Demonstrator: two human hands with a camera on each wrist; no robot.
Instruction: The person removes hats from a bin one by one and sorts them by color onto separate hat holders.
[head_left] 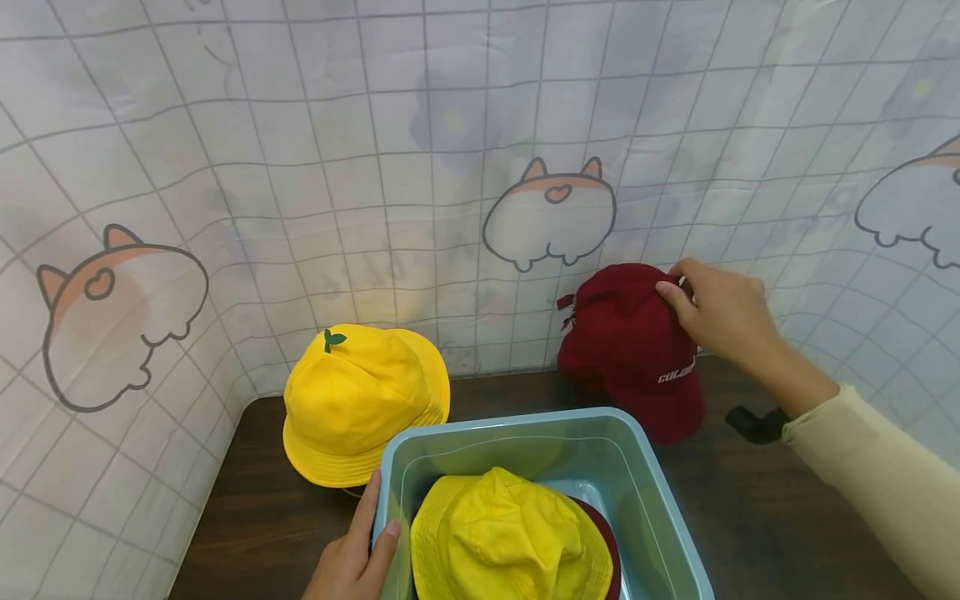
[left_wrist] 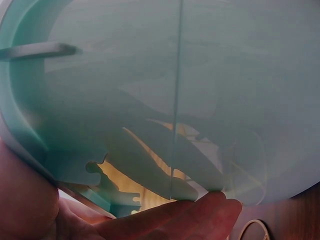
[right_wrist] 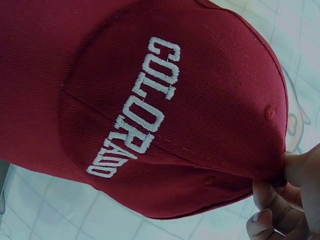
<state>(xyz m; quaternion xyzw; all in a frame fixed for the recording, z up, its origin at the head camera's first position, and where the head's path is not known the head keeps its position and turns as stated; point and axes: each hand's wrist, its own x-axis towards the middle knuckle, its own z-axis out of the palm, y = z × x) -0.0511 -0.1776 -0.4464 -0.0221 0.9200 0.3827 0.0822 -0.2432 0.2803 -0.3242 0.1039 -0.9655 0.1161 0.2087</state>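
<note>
My right hand (head_left: 723, 312) pinches the crown of a dark red baseball cap (head_left: 630, 350) with white COLORADO lettering. In the right wrist view the fingertips gather the cloth of the cap (right_wrist: 215, 115) at its top. A light blue plastic bin (head_left: 517, 425) stands at the front, and my left hand (head_left: 352, 546) grips its left rim. Close up in the left wrist view, the fingers (left_wrist: 200, 215) lie against the bin's wall (left_wrist: 115, 90). Inside the bin, a yellow bucket hat (head_left: 510, 533) lies on top of a dark red item (head_left: 609, 542), mostly hidden.
Another yellow bucket hat (head_left: 360, 400) with a green sprout rests on the dark wooden table (head_left: 240, 500), left of the bin. A small black object (head_left: 753, 425) lies near my right forearm. White checked cloth (head_left: 360, 208) with cartoon prints hangs behind.
</note>
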